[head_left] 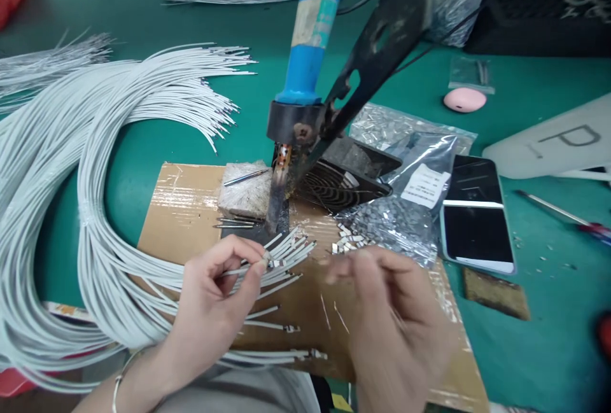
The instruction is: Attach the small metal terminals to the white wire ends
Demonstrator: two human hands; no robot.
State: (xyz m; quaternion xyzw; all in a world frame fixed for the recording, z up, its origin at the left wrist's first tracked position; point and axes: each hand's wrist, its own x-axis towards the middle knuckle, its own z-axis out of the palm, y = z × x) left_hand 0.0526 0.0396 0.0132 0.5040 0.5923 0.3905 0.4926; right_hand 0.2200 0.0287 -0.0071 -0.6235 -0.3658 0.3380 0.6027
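My left hand is closed on a small bunch of white wires, thumb and forefinger pinching them near their stripped ends. My right hand is smeared by motion just right of the wire ends, fingers bent toward a small pile of metal terminals. Above both hands, a blue-handled soldering iron stands in a black holder, its tip pointing down at the cardboard board.
A large loop of white wires fills the left of the green table. A plastic bag of terminals, a black fan grille, a phone, a pink object and a screwdriver lie to the right.
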